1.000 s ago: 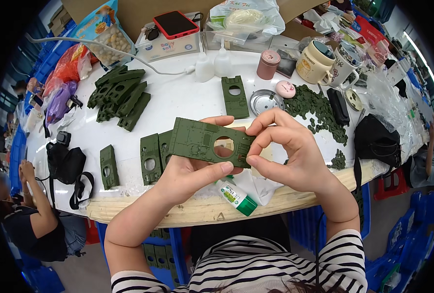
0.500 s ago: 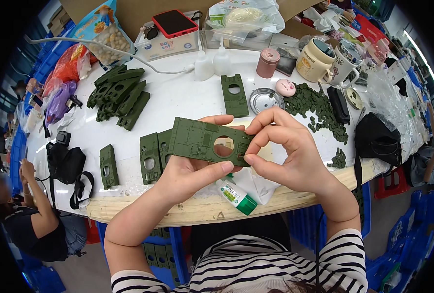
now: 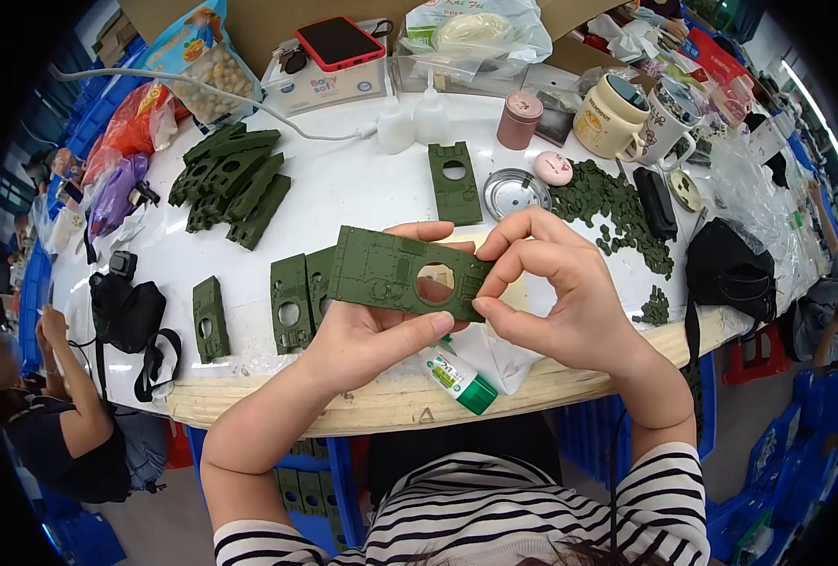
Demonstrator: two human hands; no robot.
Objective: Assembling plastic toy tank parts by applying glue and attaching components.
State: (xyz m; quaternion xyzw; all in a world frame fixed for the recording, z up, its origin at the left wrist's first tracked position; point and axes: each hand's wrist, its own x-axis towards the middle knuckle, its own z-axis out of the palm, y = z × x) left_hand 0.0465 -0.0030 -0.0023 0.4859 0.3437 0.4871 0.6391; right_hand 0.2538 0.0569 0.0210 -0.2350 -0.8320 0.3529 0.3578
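Observation:
My left hand [image 3: 367, 344] holds a dark green plastic model tank hull plate [image 3: 381, 274], thumb along its near edge and fingers beneath. The plate has one large round hole near its right end, through which skin shows. At that right end, the curled thumb and index finger of my right hand [image 3: 556, 292] press against the plate's edge. Whether a tiny part sits between those fingertips cannot be made out. Below the hands lies a white and green glue bottle [image 3: 459, 379]. Similar plates [image 3: 289, 307] lie left of my left wrist, and another plate [image 3: 454, 184] lies beyond the hands.
A heap of green plates [image 3: 235, 184] lies at the left. Many small green parts [image 3: 608, 208] spread at the right, beside a round metal dish [image 3: 516, 193]. White squeeze bottles [image 3: 395, 127], mugs [image 3: 611, 118] and a black pouch [image 3: 735, 269] stand around. A person [image 3: 70, 415] sits at left.
Almost nothing differs. Both hands keep their hold at the plate, with only a very slight shift of the plate and the right fingertips.

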